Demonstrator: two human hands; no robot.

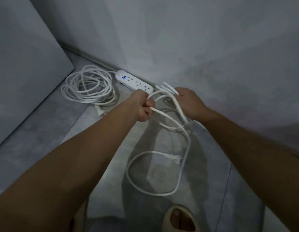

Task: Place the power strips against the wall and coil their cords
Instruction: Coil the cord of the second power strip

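A white power strip [133, 80] lies on the floor along the base of the wall. Its cord sits coiled [87, 84] to its left, and the plug [100, 112] rests at the coil's near side. A second white cord [162, 164] hangs between my hands. My left hand [143, 107] is closed around one strand. My right hand [189, 102] holds several gathered loops. The loose end droops in a wide loop above the floor, with its plug [173, 157] dangling inside. The second strip is hidden, perhaps behind my right hand.
A grey panel [25, 67] leans against the wall at the left, close to the coiled cord. The grey wall [195, 39] fills the background. My foot in a tan slipper [179, 219] stands on the grey floor at the bottom.
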